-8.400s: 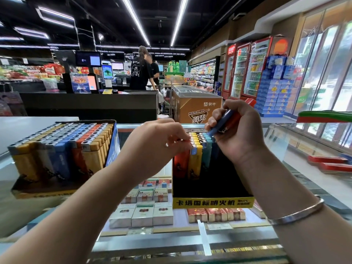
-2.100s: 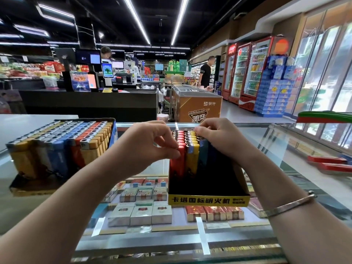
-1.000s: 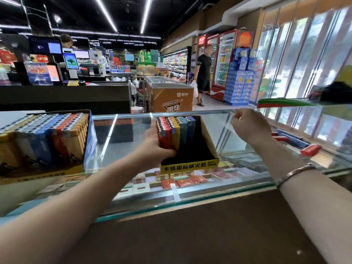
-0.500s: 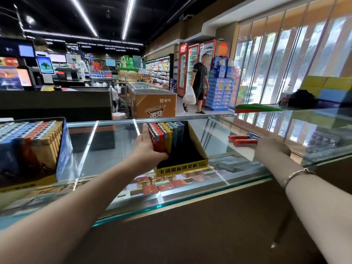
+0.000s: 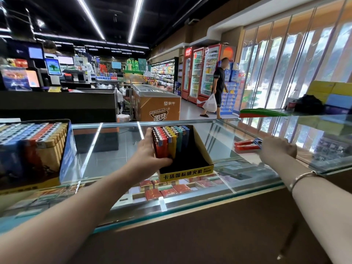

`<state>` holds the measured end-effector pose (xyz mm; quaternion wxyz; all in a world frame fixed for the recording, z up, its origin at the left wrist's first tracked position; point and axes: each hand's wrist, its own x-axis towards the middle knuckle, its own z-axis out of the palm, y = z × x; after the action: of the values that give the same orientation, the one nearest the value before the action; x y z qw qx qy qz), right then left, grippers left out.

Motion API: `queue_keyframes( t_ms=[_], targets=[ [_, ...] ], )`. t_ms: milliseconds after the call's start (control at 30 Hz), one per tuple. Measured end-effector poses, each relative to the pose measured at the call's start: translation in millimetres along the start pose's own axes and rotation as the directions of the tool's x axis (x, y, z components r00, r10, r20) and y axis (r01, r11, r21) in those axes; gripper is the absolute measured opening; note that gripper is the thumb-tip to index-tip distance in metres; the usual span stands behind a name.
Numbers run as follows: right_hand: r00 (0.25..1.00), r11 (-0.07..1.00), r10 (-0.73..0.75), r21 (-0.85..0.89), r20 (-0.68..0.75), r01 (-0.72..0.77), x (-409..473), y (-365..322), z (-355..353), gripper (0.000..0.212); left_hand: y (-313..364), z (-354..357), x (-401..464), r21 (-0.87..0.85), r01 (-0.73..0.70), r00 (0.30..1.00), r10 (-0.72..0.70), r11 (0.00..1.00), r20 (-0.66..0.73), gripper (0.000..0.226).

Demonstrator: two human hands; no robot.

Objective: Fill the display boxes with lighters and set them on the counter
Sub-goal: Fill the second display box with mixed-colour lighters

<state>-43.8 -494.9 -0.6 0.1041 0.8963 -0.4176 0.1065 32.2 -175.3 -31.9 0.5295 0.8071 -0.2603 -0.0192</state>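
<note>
While the left hand (image 5: 150, 157) grips the near left corner of a black and yellow display box (image 5: 187, 164) on the glass counter (image 5: 118, 149), thumb curled against its upright lighters (image 5: 168, 142), the right hand (image 5: 279, 148) reaches to loose red and blue lighters (image 5: 247, 145) lying on the glass to the right, fingers curled over their ends. A second, full display box (image 5: 34, 149) stands at far left.

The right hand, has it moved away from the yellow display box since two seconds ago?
Yes. The right hand left the yellow display box, going right along the glass counter to loose lighters.
</note>
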Motion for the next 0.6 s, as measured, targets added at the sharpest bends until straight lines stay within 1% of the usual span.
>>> queue_keyframes(
  t_ms=[67, 133, 200, 300, 367, 433, 500, 600],
  targets=[
    [0.996, 0.996, -0.080, 0.027, -0.040, 0.081, 1.7, -2.8, -4.2, 0.026, 0.5, -0.7, -0.4, -0.014, 0.003, 1.000, -0.003, 1.000, 0.003, 0.113],
    [0.978, 0.978, -0.207, -0.001, -0.018, 0.207, 3.2, -6.3, -7.4, 0.016, 1.6, -1.6, -0.7, -0.010, 0.005, 1.000, -0.005, 1.000, 0.009, 0.114],
    [0.955, 0.953, -0.296, -0.057, 0.019, 0.297, 3.6, -10.2, -9.0, 0.016, 1.9, -1.8, -0.8, -0.011, 0.006, 1.000, -0.006, 1.000, 0.015, 0.114],
    [0.934, 0.921, -0.356, -0.164, 0.018, 0.354, 5.6, -15.9, -12.2, 0.013, 2.1, -1.2, -1.1, 0.002, 0.008, 1.000, -0.008, 1.000, 0.011, 0.114],
    [0.920, 0.901, -0.392, -0.191, 0.022, 0.389, 8.2, -19.7, -15.9, 0.014, 2.6, -1.2, -0.7, -0.019, 0.017, 1.000, -0.016, 1.000, 0.019, 0.114],
    [0.899, 0.883, -0.435, -0.178, 0.038, 0.435, 11.4, -23.7, -19.8, 0.014, 2.4, -1.0, -0.6, -0.061, 0.021, 0.999, -0.019, 0.998, 0.032, 0.114],
    [0.876, 0.864, -0.477, -0.144, 0.070, 0.482, 16.4, -28.1, -20.4, 0.009, 2.0, -0.7, -1.0, -0.031, 0.009, 1.000, -0.009, 0.999, 0.021, 0.112],
    [0.853, 0.861, -0.498, -0.027, 0.155, 0.507, 21.2, -34.1, -19.0, 0.014, 2.2, -0.7, -1.4, -0.024, 0.005, 1.000, -0.005, 1.000, 0.012, 0.111]
  ],
)
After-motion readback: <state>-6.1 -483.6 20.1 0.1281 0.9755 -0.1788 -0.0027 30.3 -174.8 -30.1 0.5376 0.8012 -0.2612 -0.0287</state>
